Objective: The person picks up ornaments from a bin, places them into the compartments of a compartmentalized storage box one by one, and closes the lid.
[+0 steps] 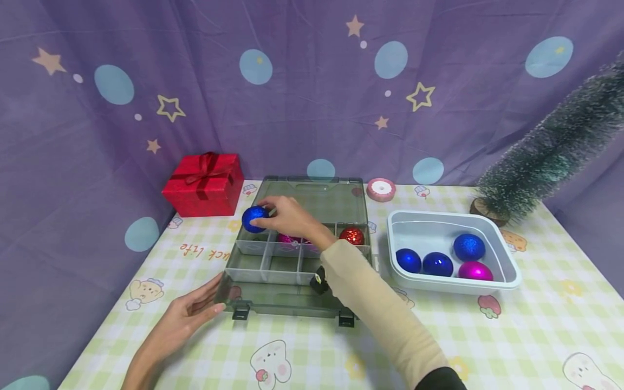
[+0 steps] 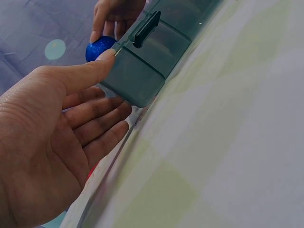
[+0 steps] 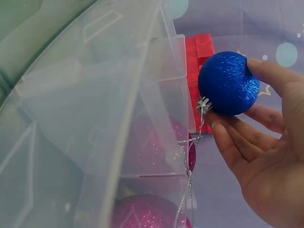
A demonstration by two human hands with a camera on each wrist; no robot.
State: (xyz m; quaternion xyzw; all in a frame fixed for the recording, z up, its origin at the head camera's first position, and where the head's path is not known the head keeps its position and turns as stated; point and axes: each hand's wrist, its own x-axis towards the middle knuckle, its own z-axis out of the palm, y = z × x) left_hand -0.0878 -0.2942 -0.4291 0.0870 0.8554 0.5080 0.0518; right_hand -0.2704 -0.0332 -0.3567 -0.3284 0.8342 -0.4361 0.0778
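Note:
My right hand [image 1: 287, 216] pinches a blue Christmas ball [image 1: 255, 219] between thumb and fingers, above the back left compartment of a compartment box [image 1: 273, 307]. In the right wrist view the ball [image 3: 228, 83] shows a silver cap and a silvery string. The box is grey, see-through and divided, its lid [image 1: 312, 200] laid open toward the back. Glittery magenta balls [image 3: 152, 147] and a red ball [image 1: 352, 235] sit in the back row; the right arm partly covers this row. At the box's front left corner my left hand [image 1: 182, 319] rests with nearly straight fingers, thumb near the edge.
Right of the box, a white tub [image 1: 504, 273] holds several blue and magenta balls. A red gift box [image 1: 207, 184] stands back left, a pink ribbon roll [image 1: 381, 189] behind, and a small frosted tree [image 1: 541, 151] back right. A purple curtain [image 1: 312, 108] hangs behind the table.

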